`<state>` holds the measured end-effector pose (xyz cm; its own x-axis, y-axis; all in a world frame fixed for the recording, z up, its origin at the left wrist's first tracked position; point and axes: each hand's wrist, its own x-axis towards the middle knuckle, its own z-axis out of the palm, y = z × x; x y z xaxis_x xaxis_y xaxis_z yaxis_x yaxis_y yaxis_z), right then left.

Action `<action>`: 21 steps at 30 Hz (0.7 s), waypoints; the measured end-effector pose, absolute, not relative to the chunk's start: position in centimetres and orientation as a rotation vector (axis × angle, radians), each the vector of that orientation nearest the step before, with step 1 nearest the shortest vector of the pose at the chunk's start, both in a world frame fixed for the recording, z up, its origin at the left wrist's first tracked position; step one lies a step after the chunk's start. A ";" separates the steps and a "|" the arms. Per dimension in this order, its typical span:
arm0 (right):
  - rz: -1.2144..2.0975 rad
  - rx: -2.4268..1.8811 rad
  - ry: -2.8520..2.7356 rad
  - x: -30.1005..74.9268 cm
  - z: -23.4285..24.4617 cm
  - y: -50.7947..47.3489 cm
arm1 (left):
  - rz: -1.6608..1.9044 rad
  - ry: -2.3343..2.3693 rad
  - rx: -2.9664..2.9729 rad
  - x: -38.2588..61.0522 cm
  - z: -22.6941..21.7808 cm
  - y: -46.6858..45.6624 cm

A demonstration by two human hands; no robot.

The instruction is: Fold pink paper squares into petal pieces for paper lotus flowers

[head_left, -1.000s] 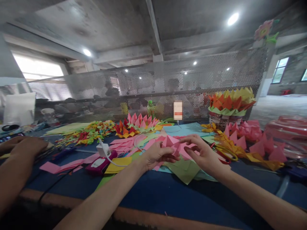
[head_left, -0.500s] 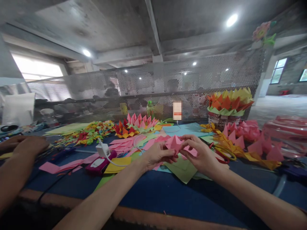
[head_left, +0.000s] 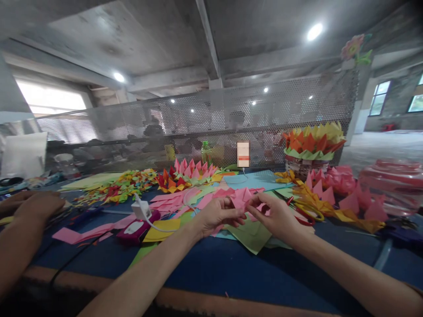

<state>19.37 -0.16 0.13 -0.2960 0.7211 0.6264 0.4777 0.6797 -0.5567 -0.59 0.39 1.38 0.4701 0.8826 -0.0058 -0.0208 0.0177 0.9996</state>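
Observation:
A small folded pink paper piece [head_left: 240,198] is pinched between both my hands, above the middle of the table. My left hand [head_left: 220,216] grips its left and lower side, thumb on top. With thumb and fingertips together, my right hand [head_left: 269,213] holds its right edge. Part of the piece is hidden by my fingers. Beneath and beside my hands lie green paper squares [head_left: 253,235] and flat pink paper strips [head_left: 175,199]. Red-handled scissors [head_left: 306,215] rest just right of my right hand.
A magenta power strip [head_left: 134,230] with a white charger [head_left: 141,208] stands left of my hands. Folded paper flowers [head_left: 193,169] and a tiered paper basket [head_left: 312,147] stand behind. Another person's hand [head_left: 39,207] is at far left. A mesh partition [head_left: 205,119] borders the table's back.
The pink piece has tilted and its upright point is lower between my fingers. Both hands keep their hold in almost the same place. The view has shifted slightly.

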 end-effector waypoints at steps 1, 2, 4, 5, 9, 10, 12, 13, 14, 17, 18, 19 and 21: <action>0.334 -0.933 -1.954 19.4 0.1 -0.2 | 0.849 0.837 1.383 -0.6 1.3 0.4; 0.342 -0.933 -1.954 19.3 0.1 -0.2 | 0.853 0.843 1.392 -0.5 1.3 0.4; 0.359 -0.932 -1.954 19.3 0.0 -0.2 | 0.862 0.853 1.408 -0.5 1.2 0.5; 0.369 -0.931 -1.954 19.3 0.0 -0.2 | 0.867 0.856 1.417 -0.5 1.1 0.5; 0.405 -0.925 -1.953 19.2 0.1 -0.3 | 0.891 0.858 1.449 -0.7 0.8 0.8; 0.413 -0.920 -1.953 19.2 0.1 -0.4 | 0.895 0.858 1.456 -0.8 0.7 0.9; 0.423 -0.906 -1.948 19.2 0.2 -0.4 | 0.899 0.858 1.468 -0.8 0.6 1.0; 0.427 -0.899 -1.943 19.1 0.2 -0.5 | 0.896 0.859 1.472 -0.8 0.6 1.0; 0.431 -0.893 -1.937 19.1 0.2 -0.5 | 0.891 0.861 1.476 -0.8 0.6 1.0; 0.464 -0.875 -1.938 19.1 0.1 -0.4 | 0.871 0.877 1.484 -0.7 0.8 0.8; 0.481 -0.873 -1.942 19.0 0.1 -0.3 | 0.869 0.883 1.486 -0.7 0.9 0.7; 0.498 -0.874 -1.947 19.1 0.0 -0.2 | 0.873 0.887 1.488 -0.6 1.0 0.6; 0.523 -0.880 -1.949 19.1 0.0 -0.1 | 0.890 0.884 1.490 -0.5 1.1 0.5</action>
<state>19.10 -0.13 -0.05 -0.3357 0.7546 0.5638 0.3710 0.6561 -0.6572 -0.49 0.51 1.11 0.4327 0.8998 0.0559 0.0504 -0.0860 0.9950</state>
